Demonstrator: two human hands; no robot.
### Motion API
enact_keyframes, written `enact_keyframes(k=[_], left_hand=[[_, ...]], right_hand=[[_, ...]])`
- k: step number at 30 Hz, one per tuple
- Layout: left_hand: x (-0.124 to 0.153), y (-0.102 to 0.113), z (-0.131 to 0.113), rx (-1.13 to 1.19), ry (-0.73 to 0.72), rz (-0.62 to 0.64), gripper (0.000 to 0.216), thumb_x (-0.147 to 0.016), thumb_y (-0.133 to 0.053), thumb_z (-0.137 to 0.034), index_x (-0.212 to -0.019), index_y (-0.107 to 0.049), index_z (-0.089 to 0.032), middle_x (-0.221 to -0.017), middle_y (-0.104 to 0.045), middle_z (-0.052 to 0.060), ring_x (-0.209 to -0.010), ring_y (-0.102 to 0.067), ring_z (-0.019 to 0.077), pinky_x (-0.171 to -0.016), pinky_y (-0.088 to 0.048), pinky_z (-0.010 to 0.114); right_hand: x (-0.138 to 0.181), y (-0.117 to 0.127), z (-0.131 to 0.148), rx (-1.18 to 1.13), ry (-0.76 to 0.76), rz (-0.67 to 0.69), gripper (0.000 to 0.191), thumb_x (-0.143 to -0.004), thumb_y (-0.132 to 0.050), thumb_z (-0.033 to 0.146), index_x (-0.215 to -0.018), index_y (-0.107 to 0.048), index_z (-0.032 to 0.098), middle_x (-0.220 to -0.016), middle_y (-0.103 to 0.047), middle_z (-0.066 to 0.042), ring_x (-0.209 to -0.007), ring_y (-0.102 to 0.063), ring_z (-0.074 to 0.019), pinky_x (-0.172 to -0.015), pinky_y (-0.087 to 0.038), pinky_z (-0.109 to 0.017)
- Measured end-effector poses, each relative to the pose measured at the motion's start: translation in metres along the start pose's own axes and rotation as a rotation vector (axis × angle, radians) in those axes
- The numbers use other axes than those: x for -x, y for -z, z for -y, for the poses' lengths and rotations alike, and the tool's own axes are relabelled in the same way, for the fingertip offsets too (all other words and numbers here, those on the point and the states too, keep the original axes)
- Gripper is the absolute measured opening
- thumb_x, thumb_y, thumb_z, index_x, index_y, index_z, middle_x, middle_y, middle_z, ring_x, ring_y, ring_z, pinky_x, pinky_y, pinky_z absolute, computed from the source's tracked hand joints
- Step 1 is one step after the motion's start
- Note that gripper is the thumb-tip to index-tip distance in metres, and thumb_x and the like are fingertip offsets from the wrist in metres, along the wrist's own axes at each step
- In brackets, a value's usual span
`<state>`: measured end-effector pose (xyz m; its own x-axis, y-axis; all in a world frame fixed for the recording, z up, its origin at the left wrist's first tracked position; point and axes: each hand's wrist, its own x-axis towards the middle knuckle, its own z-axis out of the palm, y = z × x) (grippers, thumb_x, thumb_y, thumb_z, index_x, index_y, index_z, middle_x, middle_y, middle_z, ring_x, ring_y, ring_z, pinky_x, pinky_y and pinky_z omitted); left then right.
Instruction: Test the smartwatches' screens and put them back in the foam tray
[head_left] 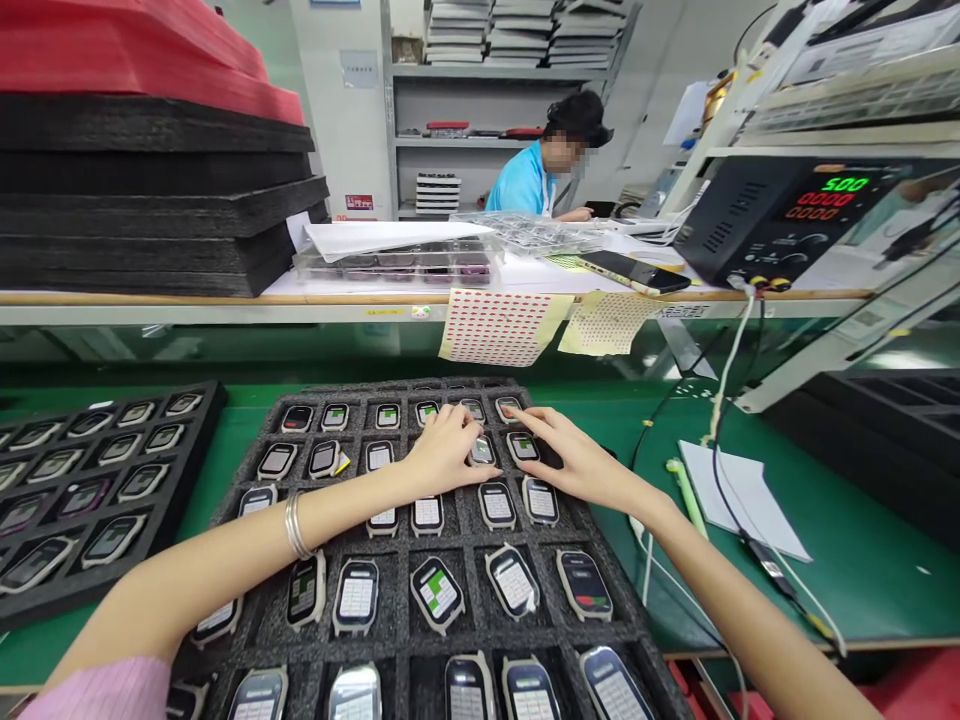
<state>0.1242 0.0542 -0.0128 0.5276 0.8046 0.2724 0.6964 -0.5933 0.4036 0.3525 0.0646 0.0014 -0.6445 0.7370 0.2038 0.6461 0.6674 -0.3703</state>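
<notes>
A black foam tray (401,545) in front of me holds rows of smartwatch bodies without straps, many with lit screens. My left hand (446,450) reaches into the upper part of the tray, thumb and fingers closed around a smartwatch (482,452). Just to its right, my right hand (574,455) has its fingers spread. One fingertip rests at a smartwatch in the top row (508,408), and the thumb lies beside the smartwatch below it (523,447). Near the left side, a watch (324,459) has a yellow tag beside it.
Another foam tray of watches (112,490) lies at left. Stacked black foam (150,220) stands on the shelf, with a phone (634,270) and a power supply (787,220) farther right. Cables (724,400) hang near white paper (742,495). A person in blue (521,180) sits behind.
</notes>
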Motion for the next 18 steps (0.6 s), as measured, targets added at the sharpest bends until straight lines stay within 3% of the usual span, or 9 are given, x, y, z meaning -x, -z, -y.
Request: enact_keyframes(k=[3,6,11,14,18], left_hand=[[0.004,0.008,0.002,-0.056,0.017,0.038,0.05,-0.075,-0.063,-0.049,-0.109,-0.054,-0.014,-0.111,-0.05,0.014,-0.105,-0.044,0.0319,-0.088,-0.039,0.047],[0.024,0.034,0.007,-0.119,0.046,0.086,0.043,-0.077,-0.062,-0.037,-0.113,-0.051,-0.016,-0.112,-0.051,0.012,-0.106,-0.044,0.0294,-0.089,-0.038,0.044],[0.061,0.076,0.027,-0.276,0.136,0.222,0.028,-0.073,-0.058,-0.02,-0.101,-0.057,-0.015,-0.101,-0.055,0.011,-0.098,-0.048,0.0303,-0.083,-0.04,0.045],[0.069,0.081,0.036,-0.354,0.192,0.279,0.021,-0.073,-0.057,-0.019,-0.093,-0.059,-0.014,-0.098,-0.056,0.012,-0.096,-0.05,0.0307,-0.083,-0.04,0.045],[0.066,0.076,0.044,-0.368,0.227,0.316,0.022,-0.07,-0.064,-0.023,-0.091,-0.06,-0.014,-0.101,-0.056,0.013,-0.098,-0.052,0.0311,-0.083,-0.042,0.044]], right_hand=[[-0.005,0.005,0.011,0.032,0.037,-0.021,0.048,-0.087,-0.054,0.025,-0.134,-0.044,0.022,-0.125,-0.046,-0.012,-0.117,-0.043,-0.0292,-0.098,-0.037,-0.045],[-0.014,0.004,0.025,0.011,0.104,-0.014,0.031,-0.09,-0.051,0.025,-0.12,-0.056,0.021,-0.117,-0.054,-0.01,-0.11,-0.047,-0.0277,-0.095,-0.04,-0.043],[-0.052,-0.013,0.054,0.142,0.259,0.138,0.029,-0.09,-0.055,0.024,-0.119,-0.056,0.017,-0.111,-0.059,-0.01,-0.103,-0.049,-0.0267,-0.091,-0.042,-0.04],[-0.079,-0.026,0.07,0.244,0.269,0.243,0.023,-0.082,-0.066,0.02,-0.104,-0.064,0.015,-0.099,-0.063,-0.01,-0.094,-0.053,-0.0276,-0.083,-0.045,-0.039],[-0.098,-0.041,0.08,0.282,0.239,0.25,0.02,-0.072,-0.078,0.022,-0.084,-0.066,0.012,-0.088,-0.063,-0.013,-0.092,-0.054,-0.0321,-0.079,-0.045,-0.041]])
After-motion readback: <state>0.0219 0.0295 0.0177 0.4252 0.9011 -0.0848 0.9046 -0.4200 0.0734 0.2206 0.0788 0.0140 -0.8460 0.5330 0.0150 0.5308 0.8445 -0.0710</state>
